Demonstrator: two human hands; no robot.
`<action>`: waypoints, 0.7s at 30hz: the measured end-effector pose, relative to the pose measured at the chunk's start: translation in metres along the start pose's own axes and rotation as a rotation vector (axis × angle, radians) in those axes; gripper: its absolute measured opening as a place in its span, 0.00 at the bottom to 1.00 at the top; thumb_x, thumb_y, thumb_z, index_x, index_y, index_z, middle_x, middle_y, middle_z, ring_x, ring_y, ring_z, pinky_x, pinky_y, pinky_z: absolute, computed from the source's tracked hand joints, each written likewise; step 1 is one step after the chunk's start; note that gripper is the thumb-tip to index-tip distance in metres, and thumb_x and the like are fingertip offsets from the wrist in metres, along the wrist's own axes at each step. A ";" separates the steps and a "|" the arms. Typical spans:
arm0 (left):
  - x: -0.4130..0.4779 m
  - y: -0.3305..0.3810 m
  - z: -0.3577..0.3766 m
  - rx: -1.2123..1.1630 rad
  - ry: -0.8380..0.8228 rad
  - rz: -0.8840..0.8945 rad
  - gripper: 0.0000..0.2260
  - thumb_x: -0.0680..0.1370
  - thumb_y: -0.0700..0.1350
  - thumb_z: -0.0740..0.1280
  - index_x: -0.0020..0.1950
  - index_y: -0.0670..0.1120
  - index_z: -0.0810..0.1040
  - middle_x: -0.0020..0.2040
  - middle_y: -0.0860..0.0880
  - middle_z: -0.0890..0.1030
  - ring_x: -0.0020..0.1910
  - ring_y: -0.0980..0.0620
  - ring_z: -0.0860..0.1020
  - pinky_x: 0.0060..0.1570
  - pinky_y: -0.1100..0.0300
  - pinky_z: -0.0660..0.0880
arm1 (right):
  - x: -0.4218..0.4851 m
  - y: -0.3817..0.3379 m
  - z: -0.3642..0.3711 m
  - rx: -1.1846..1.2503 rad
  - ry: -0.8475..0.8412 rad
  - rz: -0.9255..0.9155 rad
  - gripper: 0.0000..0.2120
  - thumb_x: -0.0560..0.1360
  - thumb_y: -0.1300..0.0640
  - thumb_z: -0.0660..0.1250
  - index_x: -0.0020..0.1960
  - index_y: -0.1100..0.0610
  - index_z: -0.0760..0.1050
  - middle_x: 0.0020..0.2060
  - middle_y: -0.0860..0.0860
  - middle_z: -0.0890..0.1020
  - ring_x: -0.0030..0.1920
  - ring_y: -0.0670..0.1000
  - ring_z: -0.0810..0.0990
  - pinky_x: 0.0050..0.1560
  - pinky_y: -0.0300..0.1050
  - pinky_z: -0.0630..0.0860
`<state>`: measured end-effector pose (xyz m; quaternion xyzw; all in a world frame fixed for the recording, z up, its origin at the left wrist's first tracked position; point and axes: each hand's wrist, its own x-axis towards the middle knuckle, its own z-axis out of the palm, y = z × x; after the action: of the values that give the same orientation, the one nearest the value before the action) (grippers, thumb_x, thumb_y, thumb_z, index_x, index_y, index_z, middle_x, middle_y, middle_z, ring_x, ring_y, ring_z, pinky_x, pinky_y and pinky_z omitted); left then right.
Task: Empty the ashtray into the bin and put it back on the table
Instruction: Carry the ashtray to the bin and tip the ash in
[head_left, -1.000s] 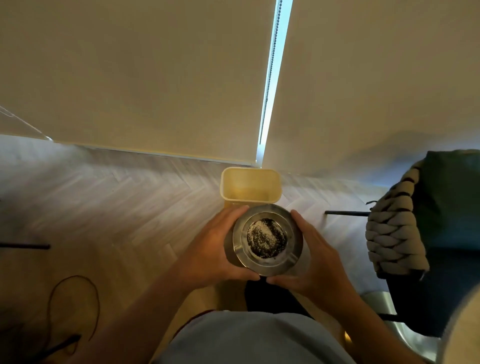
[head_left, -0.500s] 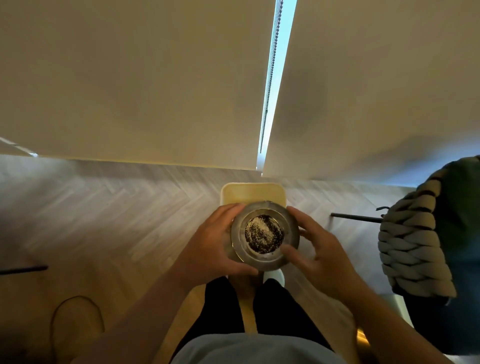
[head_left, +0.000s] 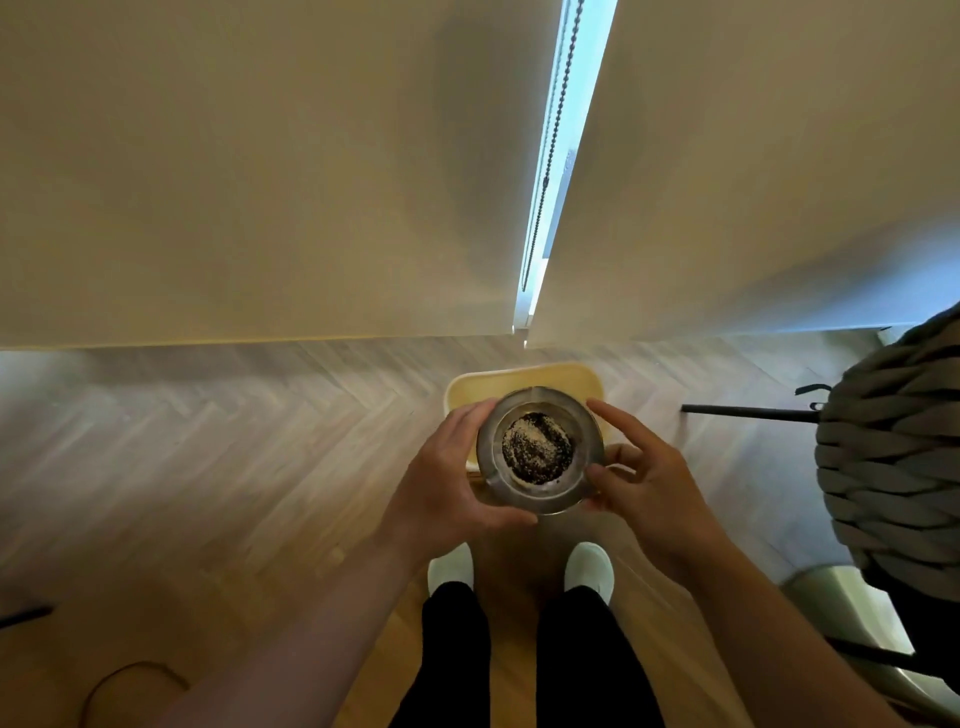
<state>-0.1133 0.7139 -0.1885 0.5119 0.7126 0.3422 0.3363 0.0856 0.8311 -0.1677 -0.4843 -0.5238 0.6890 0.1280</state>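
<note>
A round metal ashtray (head_left: 540, 493) holds a heap of dark and pale ash (head_left: 537, 448). It is upright and level, held over the near edge of a pale yellow bin (head_left: 524, 378) that stands on the floor below the blinds. My left hand (head_left: 447, 483) wraps the ashtray's left side and bottom rim. My right hand (head_left: 644, 473) touches its right rim with thumb and fingertips, the fingers spread. The near part of the bin is hidden behind the ashtray and my hands.
A herringbone wood floor (head_left: 208, 441) spreads to the left. Cream roller blinds (head_left: 260, 182) with a bead chain (head_left: 545, 171) hang behind the bin. A chunky grey knitted throw (head_left: 893, 447) on a chair is at the right, with a dark rod (head_left: 748, 413) beside it. My white shoes (head_left: 589, 569) stand just before the bin.
I have stepped closer to the bin, so the ashtray now sits over its opening. My right hand has loosened from a full grip to fingertips on the rim.
</note>
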 end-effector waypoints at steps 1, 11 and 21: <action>0.005 -0.011 0.006 -0.007 0.003 -0.007 0.51 0.58 0.65 0.80 0.75 0.54 0.63 0.68 0.63 0.70 0.69 0.64 0.69 0.67 0.64 0.70 | 0.009 0.009 0.002 0.057 0.034 0.024 0.26 0.74 0.71 0.68 0.65 0.47 0.75 0.42 0.59 0.84 0.42 0.55 0.85 0.39 0.46 0.83; 0.059 -0.094 0.065 0.066 -0.010 -0.068 0.52 0.58 0.65 0.79 0.76 0.48 0.64 0.69 0.54 0.72 0.68 0.55 0.72 0.68 0.53 0.73 | 0.101 0.089 -0.017 0.103 0.056 0.104 0.07 0.72 0.69 0.72 0.50 0.65 0.80 0.40 0.64 0.85 0.37 0.56 0.85 0.41 0.46 0.83; 0.110 -0.139 0.098 0.414 -0.120 -0.036 0.56 0.59 0.71 0.75 0.79 0.49 0.56 0.80 0.49 0.56 0.80 0.49 0.51 0.77 0.49 0.58 | 0.164 0.120 -0.037 0.085 0.086 0.193 0.06 0.72 0.71 0.70 0.49 0.66 0.79 0.39 0.63 0.83 0.36 0.55 0.84 0.36 0.42 0.83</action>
<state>-0.1286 0.7995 -0.3710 0.5767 0.7553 0.1516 0.2719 0.0732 0.9151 -0.3562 -0.5557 -0.4392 0.6983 0.1038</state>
